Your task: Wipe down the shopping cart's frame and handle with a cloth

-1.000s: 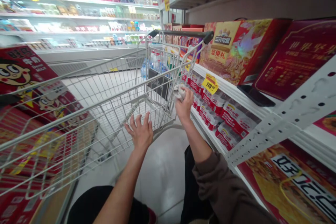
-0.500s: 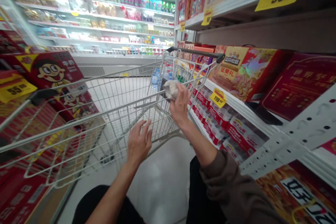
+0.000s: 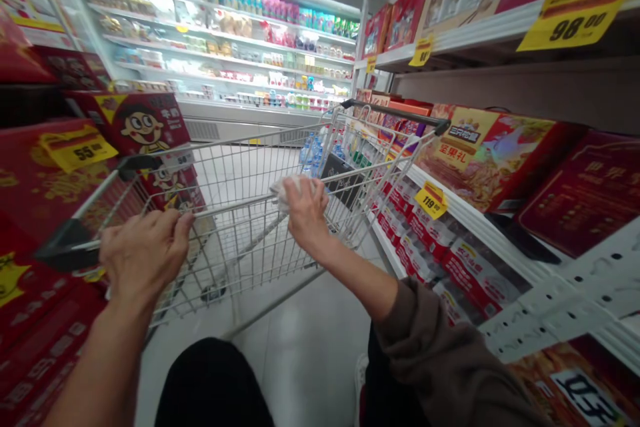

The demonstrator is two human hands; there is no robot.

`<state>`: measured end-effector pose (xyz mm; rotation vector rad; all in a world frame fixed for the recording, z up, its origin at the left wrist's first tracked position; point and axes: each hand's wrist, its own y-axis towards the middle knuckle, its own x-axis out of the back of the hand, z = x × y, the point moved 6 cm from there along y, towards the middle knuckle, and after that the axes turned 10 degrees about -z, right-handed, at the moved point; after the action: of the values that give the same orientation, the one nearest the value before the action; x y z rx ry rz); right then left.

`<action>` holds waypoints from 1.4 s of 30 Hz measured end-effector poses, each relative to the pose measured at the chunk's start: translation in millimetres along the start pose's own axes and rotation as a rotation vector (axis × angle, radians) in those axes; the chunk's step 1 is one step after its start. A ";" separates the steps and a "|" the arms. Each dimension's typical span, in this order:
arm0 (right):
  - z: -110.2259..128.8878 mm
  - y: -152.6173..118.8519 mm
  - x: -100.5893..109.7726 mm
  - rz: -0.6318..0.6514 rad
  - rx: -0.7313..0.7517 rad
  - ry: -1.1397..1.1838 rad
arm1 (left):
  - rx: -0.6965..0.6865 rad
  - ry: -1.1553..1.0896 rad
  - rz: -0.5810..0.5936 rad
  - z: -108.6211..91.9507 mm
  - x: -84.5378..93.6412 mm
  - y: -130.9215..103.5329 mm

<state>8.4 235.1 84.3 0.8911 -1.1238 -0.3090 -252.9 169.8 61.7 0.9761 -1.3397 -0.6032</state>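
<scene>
A crumpled grey-white cloth [image 3: 287,192] is held in the right hand [image 3: 307,210] at the middle of the frame; the grip is clamped on the cloth, which is pressed against the near top rail [image 3: 245,204] of a wire shopping trolley [image 3: 245,237]; part of the cloth is covered by the fingers; the left hand [image 3: 147,250] is laid over the same rail at the left of the frame, its fingers bent and its grip closed on the rail, beside a dark corner piece [image 3: 70,243]; its thumb is hidden

The trolley is stretched across the frame from the left toward the upper right, where it is topped by a dark handle [image 3: 395,113]; a dark panel [image 3: 343,180] is seen at that end, with what seem to be bottles [image 3: 313,152] beyond it; a caster [image 3: 213,293] is seen below the basket, on the pale floor [image 3: 300,340]

Red cartons [image 3: 150,125] are stacked at the left edge, with a yellow price tag [image 3: 80,148] marked 55; a lit chilled cabinet [image 3: 220,47] is filled with packets at the top; gift boxes [image 3: 483,157] and red-labelled bottle packs [image 3: 467,267] are set on white shelving [image 3: 465,227] at the right, where tags of 119 [image 3: 431,200] and 98.00 [image 3: 577,17] are shown; a dark-clothed knee [image 3: 213,383] and a brown sleeve [image 3: 440,347] are framed at the bottom
</scene>
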 end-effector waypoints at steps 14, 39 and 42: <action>-58.6 17.8 2.9 0.141 0.224 0.081 | 0.040 -0.159 -0.063 -27.4 6.4 -5.3; -77.0 23.8 25.5 0.216 0.122 -0.167 | -0.197 -0.349 0.291 -111.8 32.6 -11.4; -35.4 1.6 30.5 0.235 0.192 -0.121 | -0.013 -0.437 0.317 -108.1 13.1 -12.2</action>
<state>52.3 233.3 100.3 0.9066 -1.3730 -0.0625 -143.7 178.1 63.8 0.6181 -1.8325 -0.5989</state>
